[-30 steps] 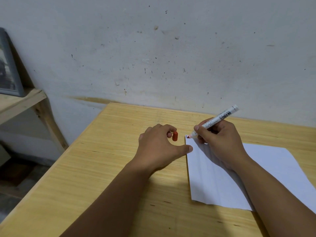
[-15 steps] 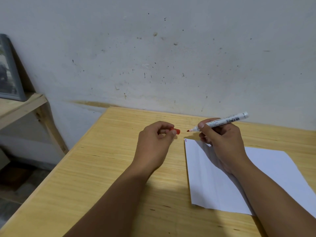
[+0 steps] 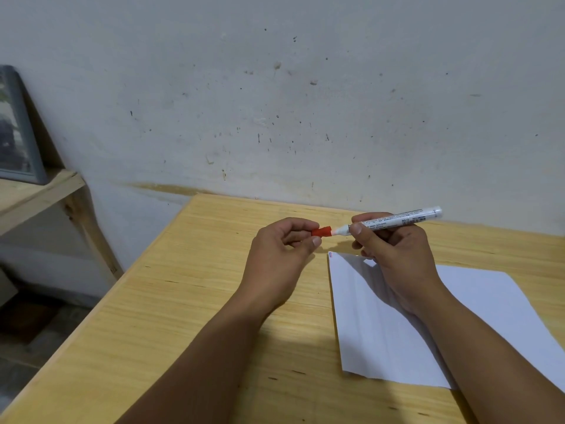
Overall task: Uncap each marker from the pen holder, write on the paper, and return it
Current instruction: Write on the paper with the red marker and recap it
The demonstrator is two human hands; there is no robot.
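Observation:
My right hand grips a white marker held nearly level above the table, its tip pointing left. My left hand pinches the red cap between thumb and fingers, and the cap's mouth meets the marker's tip. A white sheet of paper lies on the wooden table under my right wrist, with a small red and blue mark at its far left corner. No pen holder is in view.
A stained white wall runs close behind the table's far edge. To the left stands a wooden shelf with a grey framed picture leaning on it. The floor drops away left of the table.
My right hand lifted the marker off the paper's corner and turned it level. My left hand turned the red cap sideways and brought it onto the marker's tip.

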